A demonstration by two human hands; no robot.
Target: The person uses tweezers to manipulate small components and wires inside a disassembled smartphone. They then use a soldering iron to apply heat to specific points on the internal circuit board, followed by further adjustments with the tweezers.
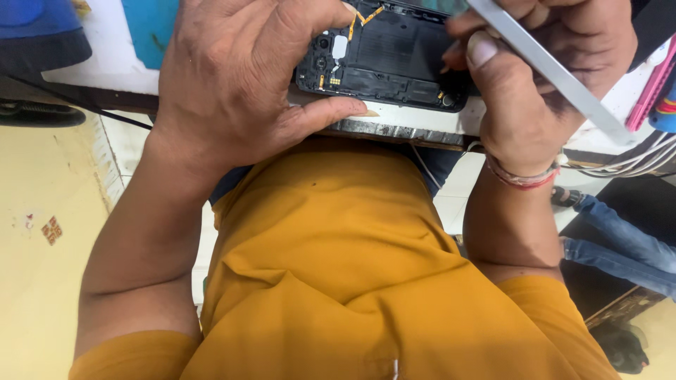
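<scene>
An opened black phone body (394, 60) with its back cover off lies at the edge of a white worktop (422, 116); orange flex strips and small parts show inside it. My left hand (239, 84) rests over the phone's left end, thumb along the near edge, holding it down. My right hand (542, 77) grips long silver tweezers (556, 70), whose upper end points toward the phone's right side; their tip is out of view.
My mustard-yellow shirt (352, 281) fills the lower middle. A pink object (651, 88) and white cables (634, 165) lie at right on the worktop. Another person's jeans-clad leg (620, 246) is at lower right. Yellow floor (42, 267) lies at left.
</scene>
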